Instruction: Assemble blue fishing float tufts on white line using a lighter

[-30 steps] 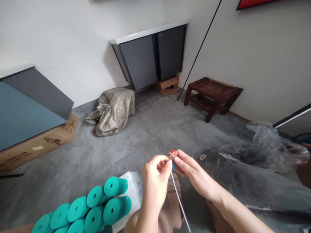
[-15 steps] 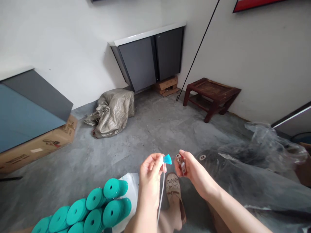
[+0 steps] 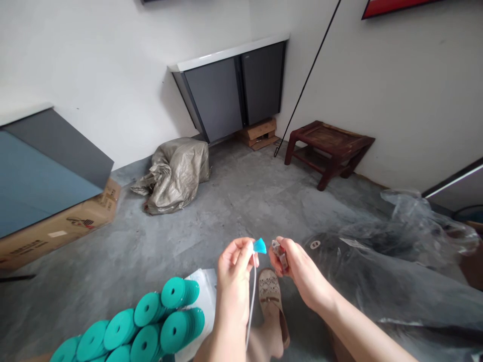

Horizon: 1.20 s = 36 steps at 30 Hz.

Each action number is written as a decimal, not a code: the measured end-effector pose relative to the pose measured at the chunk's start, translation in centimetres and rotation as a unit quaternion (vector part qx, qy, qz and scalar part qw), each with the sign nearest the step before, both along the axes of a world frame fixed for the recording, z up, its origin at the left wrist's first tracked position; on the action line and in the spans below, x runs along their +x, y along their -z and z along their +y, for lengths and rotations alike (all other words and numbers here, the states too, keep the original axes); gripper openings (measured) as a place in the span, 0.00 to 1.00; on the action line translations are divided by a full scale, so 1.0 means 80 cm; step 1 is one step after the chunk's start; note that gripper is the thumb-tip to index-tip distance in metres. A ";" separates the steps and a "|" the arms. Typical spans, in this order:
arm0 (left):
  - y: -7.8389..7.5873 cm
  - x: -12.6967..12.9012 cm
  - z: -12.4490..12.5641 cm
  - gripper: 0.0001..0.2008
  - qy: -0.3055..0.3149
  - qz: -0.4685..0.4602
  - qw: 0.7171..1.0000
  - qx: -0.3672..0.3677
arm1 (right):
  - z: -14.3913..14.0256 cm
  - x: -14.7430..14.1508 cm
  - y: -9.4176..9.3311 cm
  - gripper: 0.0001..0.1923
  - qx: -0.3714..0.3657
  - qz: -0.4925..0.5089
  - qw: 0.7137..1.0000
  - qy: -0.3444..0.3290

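My left hand (image 3: pixel 234 264) is closed in a pinch on a white cord (image 3: pixel 252 296), which hangs down from the fingers toward my lap. A small bright blue flared piece (image 3: pixel 260 246) sticks out past the fingertips, at the cord's upper end. Just to its right is my right hand (image 3: pixel 296 259), its fingers wrapped round a small lighter (image 3: pixel 279 254) with a shiny metal top and a reddish tint. The thumb rests near the lighter's top. A narrow gap separates the lighter from the blue piece, and no flame shows.
Rows of teal foam discs (image 3: pixel 147 342) lie at lower left beside a white sheet (image 3: pixel 204 281). Plastic-wrapped dark goods (image 3: pixel 377 281) fill the right. Farther off are a wooden stool (image 3: pixel 332 141), a grey sack (image 3: pixel 177 171), a grey cabinet (image 3: pixel 215 98) and a cardboard box (image 3: pixel 64 231).
My right hand has shifted slightly left with the lighter, which is now turned a little and closer to the blue piece. The left hand has stayed nearly still.
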<state>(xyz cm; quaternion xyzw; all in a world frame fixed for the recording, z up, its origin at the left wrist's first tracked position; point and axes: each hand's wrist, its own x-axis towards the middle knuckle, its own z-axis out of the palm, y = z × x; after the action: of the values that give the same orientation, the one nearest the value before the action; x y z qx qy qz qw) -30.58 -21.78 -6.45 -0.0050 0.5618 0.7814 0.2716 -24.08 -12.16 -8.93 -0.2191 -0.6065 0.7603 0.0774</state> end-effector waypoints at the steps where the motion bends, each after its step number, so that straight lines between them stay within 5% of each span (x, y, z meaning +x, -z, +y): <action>1: 0.000 0.000 0.000 0.11 0.000 -0.002 1.000 0.001 | 0.000 0.000 0.000 0.25 -0.002 0.000 1.000 -0.002; 11: 0.002 0.001 -0.001 0.10 0.012 -0.011 0.999 0.030 | -0.005 -0.002 0.000 0.26 -0.059 -0.005 0.998 0.015; 23: 0.007 -0.003 -0.006 0.08 0.001 0.010 0.999 0.037 | -0.007 -0.007 -0.003 0.24 0.015 0.016 0.999 0.024; 36: 0.005 -0.012 -0.021 0.10 -0.054 0.029 0.998 0.023 | -0.028 -0.022 -0.015 0.25 -0.003 -0.006 1.000 0.023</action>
<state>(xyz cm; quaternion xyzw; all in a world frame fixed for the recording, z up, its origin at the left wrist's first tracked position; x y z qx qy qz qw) -31.52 -23.46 -6.86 -0.0064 0.5504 0.8072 0.2131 -25.85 -14.37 -7.73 -0.2379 -0.5998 0.7587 0.0903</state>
